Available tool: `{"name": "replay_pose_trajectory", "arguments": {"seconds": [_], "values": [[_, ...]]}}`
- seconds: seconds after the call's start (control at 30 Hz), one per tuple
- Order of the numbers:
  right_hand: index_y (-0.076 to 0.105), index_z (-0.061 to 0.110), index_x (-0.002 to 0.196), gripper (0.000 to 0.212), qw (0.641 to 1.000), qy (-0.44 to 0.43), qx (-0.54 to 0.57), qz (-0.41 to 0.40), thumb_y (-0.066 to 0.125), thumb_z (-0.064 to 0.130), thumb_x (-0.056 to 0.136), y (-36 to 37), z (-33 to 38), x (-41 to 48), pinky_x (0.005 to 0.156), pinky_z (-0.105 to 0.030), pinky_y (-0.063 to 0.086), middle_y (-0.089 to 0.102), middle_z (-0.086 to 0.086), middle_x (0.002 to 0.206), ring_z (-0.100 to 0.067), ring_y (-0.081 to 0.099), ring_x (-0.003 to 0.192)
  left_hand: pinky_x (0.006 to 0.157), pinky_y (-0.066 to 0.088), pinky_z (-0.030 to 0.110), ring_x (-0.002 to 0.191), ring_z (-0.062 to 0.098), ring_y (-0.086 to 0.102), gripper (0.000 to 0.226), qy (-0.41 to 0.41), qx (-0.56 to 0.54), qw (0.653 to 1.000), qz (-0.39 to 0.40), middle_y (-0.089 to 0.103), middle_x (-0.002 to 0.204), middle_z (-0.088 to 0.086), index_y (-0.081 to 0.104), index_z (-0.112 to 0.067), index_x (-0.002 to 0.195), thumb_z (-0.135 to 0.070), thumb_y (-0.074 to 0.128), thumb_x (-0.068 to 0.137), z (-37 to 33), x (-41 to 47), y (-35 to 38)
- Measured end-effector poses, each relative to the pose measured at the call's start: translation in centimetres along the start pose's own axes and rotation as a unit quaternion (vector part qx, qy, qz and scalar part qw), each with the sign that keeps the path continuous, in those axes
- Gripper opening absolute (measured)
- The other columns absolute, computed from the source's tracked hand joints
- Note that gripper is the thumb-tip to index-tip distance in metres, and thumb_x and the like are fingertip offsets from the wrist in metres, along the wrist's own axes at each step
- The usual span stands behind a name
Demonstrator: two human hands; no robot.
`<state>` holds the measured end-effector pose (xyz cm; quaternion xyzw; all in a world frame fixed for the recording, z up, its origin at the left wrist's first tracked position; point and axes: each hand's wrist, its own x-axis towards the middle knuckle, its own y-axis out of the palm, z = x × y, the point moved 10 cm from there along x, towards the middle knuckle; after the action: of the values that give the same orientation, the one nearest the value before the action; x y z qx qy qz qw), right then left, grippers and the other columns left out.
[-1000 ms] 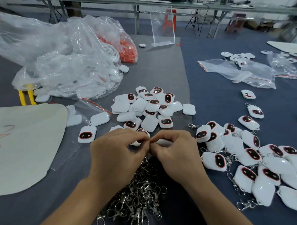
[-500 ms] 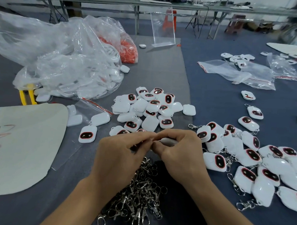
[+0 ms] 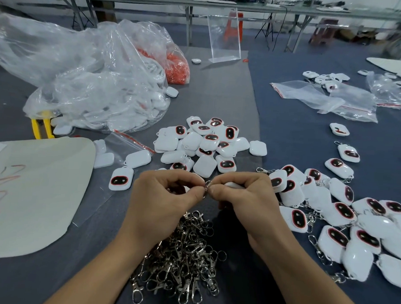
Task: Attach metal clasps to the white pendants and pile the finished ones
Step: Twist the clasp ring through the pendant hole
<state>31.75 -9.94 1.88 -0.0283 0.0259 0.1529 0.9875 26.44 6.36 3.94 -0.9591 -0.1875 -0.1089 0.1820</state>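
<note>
Left hand (image 3: 160, 200) fingers pinch 1 clasp (image 3: 206, 186) — right hand (image 3: 245, 199) fingers clamp 1 white pendant (image 3: 233, 185).

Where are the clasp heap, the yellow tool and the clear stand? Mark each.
clasp heap (image 3: 185, 261), head view, middle of the pile.
yellow tool (image 3: 47, 129), head view, its right handle.
clear stand (image 3: 224, 35), head view, its upright panel.

Legible text, numbers, brands: none. Beige sheet (image 3: 37, 190) at left: red hand-drawn strokes, not readable as characters. White pendants (image 3: 209, 143): dark red-rimmed panels, any markings too small to read.
</note>
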Motion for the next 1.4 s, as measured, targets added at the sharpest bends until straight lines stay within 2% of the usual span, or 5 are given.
{"name": "replay_pose_trajectory", "arguments": {"seconds": [0.23,0.77,1.13,1.27,1.4], "values": [[0.082,0.024,0.073,0.021,0.999,-0.029,-0.045,0.001,0.082,0.004,0.078,-0.2,0.4,-0.1,0.065,-0.033,0.055,0.074,-0.005,0.067,-0.015,0.063,0.062,0.054,0.053,0.038,0.061,0.028,0.066,0.009,0.005,-0.038,0.999,0.026,0.075,0.07,-0.004,0.08,-0.03,0.074,-0.023,0.079,0.069,-0.4,-0.3,0.7],[0.083,0.027,0.076,0.018,0.987,-0.071,-0.092,0.114,0.074,0.012,0.071,0.9,1.0,0.3,0.07,-0.029,0.056,0.078,0.002,0.074,-0.011,0.071,0.072,0.055,0.04,0.029,0.058,0.009,0.053,0.01,-0.007,-0.045,0.987,0.153,0.067,0.062,0.012,0.08,-0.022,0.072,-0.024,0.073,0.064,0.1,0.1,2.6],[0.082,0.019,0.079,0.017,0.984,-0.108,-0.115,0.082,0.079,0.002,0.079,1.1,1.6,-0.2,0.065,-0.018,0.05,0.076,0.006,0.071,-0.003,0.067,0.066,0.051,0.029,0.026,0.055,0.011,0.041,0.013,-0.014,-0.086,0.992,0.096,0.052,0.056,0.001,0.071,-0.008,0.065,-0.018,0.064,0.061,-0.1,-0.3,2.0],[0.079,0.034,0.093,0.023,0.982,-0.08,-0.17,0.015,0.075,0.015,0.081,-0.4,1.0,0.2,0.067,-0.014,0.049,0.076,0.016,0.082,0.0,0.067,0.072,0.051,0.034,0.014,0.05,-0.001,0.046,0.011,0.051,0.055,0.997,-0.002,0.056,0.055,-0.015,0.069,-0.019,0.061,-0.011,0.072,0.069,-1.4,-0.4,-0.2],[0.054,0.04,0.099,0.04,0.985,-0.025,-0.171,-0.018,0.062,0.003,0.084,-1.8,-0.2,0.7,0.077,-0.042,0.058,0.075,0.004,0.095,-0.022,0.068,0.085,0.058,0.044,0.027,0.06,0.005,0.049,0.014,0.153,0.311,0.938,0.018,0.055,0.061,-0.011,0.066,-0.023,0.063,-0.015,0.076,0.068,-3.0,-0.7,0.8]]}}
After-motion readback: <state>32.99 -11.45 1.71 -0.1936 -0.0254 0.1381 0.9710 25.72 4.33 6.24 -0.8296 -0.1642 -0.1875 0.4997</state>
